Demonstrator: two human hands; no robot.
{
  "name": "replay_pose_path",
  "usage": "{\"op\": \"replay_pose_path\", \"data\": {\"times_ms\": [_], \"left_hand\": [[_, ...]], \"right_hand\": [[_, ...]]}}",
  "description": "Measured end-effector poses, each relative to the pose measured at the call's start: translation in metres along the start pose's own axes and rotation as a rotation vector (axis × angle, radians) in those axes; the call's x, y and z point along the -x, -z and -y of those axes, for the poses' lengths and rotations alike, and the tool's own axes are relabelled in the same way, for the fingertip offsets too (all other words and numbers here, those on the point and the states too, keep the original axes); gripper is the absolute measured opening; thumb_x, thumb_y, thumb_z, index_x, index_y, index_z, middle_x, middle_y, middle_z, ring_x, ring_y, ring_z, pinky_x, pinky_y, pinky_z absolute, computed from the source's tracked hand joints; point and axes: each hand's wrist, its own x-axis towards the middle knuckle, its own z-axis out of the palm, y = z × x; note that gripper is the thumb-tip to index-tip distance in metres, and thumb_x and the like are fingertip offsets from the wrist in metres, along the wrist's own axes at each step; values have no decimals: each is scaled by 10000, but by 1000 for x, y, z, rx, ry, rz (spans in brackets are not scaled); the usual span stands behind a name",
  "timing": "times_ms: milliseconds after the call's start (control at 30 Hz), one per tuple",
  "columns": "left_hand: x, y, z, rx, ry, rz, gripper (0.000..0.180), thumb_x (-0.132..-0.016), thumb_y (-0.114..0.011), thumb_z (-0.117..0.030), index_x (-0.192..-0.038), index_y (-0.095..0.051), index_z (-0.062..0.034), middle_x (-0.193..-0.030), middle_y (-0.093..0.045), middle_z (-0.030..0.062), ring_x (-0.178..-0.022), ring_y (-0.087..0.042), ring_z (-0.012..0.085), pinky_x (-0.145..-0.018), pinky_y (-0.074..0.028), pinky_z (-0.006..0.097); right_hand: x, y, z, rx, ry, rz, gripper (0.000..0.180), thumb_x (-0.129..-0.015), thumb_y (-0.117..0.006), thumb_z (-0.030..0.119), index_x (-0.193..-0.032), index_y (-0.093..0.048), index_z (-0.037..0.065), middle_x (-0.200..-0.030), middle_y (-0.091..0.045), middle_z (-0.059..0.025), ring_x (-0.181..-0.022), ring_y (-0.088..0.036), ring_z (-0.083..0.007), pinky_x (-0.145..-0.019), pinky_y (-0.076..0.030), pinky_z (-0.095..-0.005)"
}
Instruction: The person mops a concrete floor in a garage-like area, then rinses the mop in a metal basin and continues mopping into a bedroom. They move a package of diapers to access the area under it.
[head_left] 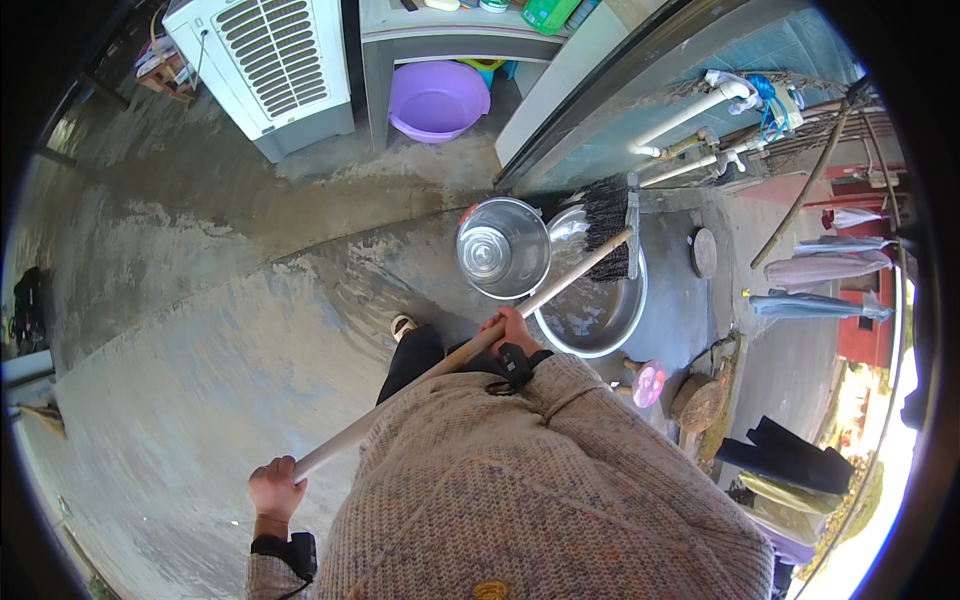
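Observation:
A long-handled broom (606,228) with dark bristles slants across my front. Its wooden handle runs from the lower left up to the right, and its head is over the wide metal basin (590,318). My left hand (276,490) is closed round the handle's end at the lower left. Farther along, near my waist, my right hand (512,331) grips the same handle. Just left of the basin stands a shiny metal bucket (520,245), with what looks like water at its bottom. Whether the bristles touch the basin I cannot tell.
A purple tub (438,100) sits under a shelf, right of a white air cooler (275,60). White pipes (690,115) run along the wall. A small pink-topped stool (648,384) and a round wooden block (698,403) stand at right, near hanging clothes (825,270).

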Motion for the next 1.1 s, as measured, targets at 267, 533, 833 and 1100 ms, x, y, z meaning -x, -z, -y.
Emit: {"op": "replay_pose_path", "data": {"times_ms": [267,533,833,1100], "left_hand": [[-40,12,50,17,-84,-11,337,-514,-738,-197,-741,-498,-129,-649,-541,42,-544,-553,268,-507,-452,396],[-69,24,79,103,-78,-7,278,-554,-710,-189,-762,-535,-128,-666,-563,54,-557,-567,282,-507,-458,403],[-91,44,81,15,-152,-57,341,-523,-750,-211,-768,-523,-141,-661,-532,31,-531,-549,257,-490,-446,376],[-89,62,78,-17,-103,-36,354,-512,-743,-185,-794,-537,-131,-682,-555,31,-567,-561,267,-513,-452,388]], "right_hand": [[4,-27,-3,27,57,-17,212,-796,-549,203,-662,-417,105,-547,-476,-100,-559,-495,-274,-587,-449,-431],[-3,-47,3,188,100,14,192,-809,-531,206,-736,-428,60,-607,-505,-152,-583,-510,-313,-620,-463,-452],[16,-72,0,-157,39,32,158,-774,-566,102,-692,-431,92,-606,-440,-31,-542,-468,-190,-600,-447,-365],[-17,-69,-6,-111,39,-29,239,-791,-517,253,-642,-427,89,-559,-486,-115,-551,-495,-288,-557,-452,-445]]}}
